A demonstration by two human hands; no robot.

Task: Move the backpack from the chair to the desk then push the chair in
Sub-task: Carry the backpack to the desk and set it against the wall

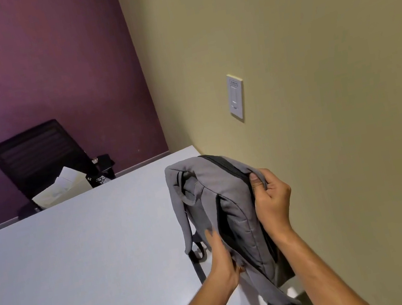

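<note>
Both of my hands are on the grey backpack (227, 209): right hand (273, 201) pinching its top, left hand (222, 258) flat against its side. It stands at the bench (78, 254) corner; loosed carelessly, I judge it tips off, strap (276, 297) already overhanging.

Wall switch (236, 96), purple wall (30, 61), white papers (62, 188)

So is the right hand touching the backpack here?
Touching. The head view shows the right hand pinching the grey backpack fabric at its top edge.
</note>
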